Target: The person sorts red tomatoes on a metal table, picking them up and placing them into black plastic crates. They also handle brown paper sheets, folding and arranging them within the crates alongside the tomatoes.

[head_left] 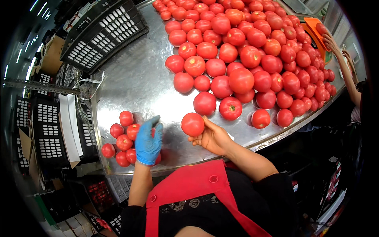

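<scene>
A round red tomato is in my bare right hand, its fingers closed on the fruit's right side just above the metal table. My left hand, in a blue glove, has its fingers stretched out and nothing visible in them. It hovers over the right side of a small group of tomatoes at the table's near left, partly hiding some of them. Beyond my right hand, a big heap of tomatoes spreads over the far and right part of the table; the closest loose one shows its green stem end.
The shiny metal table has a raised rim. A black slotted crate stands at its far left; more black crates are stacked left of it. At the far right, another person's hand reaches beside an orange container.
</scene>
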A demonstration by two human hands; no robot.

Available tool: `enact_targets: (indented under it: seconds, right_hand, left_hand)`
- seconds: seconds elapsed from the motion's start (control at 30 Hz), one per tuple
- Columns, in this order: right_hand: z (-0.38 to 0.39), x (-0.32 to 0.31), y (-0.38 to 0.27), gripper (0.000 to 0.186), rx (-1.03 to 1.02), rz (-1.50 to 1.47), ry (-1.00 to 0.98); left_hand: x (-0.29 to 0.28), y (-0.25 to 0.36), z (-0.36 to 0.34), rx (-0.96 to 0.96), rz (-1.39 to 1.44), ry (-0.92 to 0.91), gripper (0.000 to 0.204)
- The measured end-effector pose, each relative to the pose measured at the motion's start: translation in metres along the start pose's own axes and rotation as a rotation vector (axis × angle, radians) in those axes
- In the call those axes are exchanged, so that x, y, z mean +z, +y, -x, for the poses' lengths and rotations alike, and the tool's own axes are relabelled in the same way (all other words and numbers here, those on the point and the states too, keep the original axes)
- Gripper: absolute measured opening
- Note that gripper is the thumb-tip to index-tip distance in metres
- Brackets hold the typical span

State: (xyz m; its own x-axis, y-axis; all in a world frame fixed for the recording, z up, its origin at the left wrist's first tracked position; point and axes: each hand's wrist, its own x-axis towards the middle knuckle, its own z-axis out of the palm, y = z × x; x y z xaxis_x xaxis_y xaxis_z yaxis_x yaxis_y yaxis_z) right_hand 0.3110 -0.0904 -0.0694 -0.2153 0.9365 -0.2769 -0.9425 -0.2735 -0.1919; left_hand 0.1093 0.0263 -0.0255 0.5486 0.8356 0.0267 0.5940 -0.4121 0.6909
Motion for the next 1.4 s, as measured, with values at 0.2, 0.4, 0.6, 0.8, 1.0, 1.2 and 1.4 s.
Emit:
enact_targets:
  seconds: [0.2, 0.4, 0.6, 0.8, 1.0, 1.2, 1.4]
  right_hand:
    - [0.005, -0.015, -0.003, 0.054, -0.042, -0.111, -0.024]
    - [0.027, 0.003, -0.015, 0.051, -0.369, 0.234, 0.164]
    - [0.068, -0.002, -0.069, 0.07, -1.166, 0.861, 0.638]
    - [0.106, -0.022, -0.14, 0.07, -1.489, 1.004, 1.007]
    - [0.131, -0.008, -0.206, 0.066, -1.588, 1.559, 1.457]
    - [0.132, -0.05, -0.25, 0.052, -1.154, 1.946, 1.707]
    - [0.117, -0.011, -0.192, 0.041, -1.48, 1.74, 1.385]
  left_hand:
    - [-0.011, -0.041, 0.006, 0.05, -0.333, -0.037, 0.051]
    - [-0.005, -0.046, 0.013, 0.026, -0.309, -0.171, 0.061]
    - [-0.003, -0.036, 0.011, 0.009, -0.246, -0.278, 0.072]
    - [-0.003, -0.035, 0.009, -0.001, -0.091, -0.288, 0.065]
    - [0.0, 0.019, 0.005, -0.207, 0.613, -0.297, 0.055]
    - [0.007, 0.02, 0.006, -0.408, 1.094, -0.247, 0.046]
    - [0.01, 0.025, -0.002, -0.727, 1.541, -0.289, 0.064]
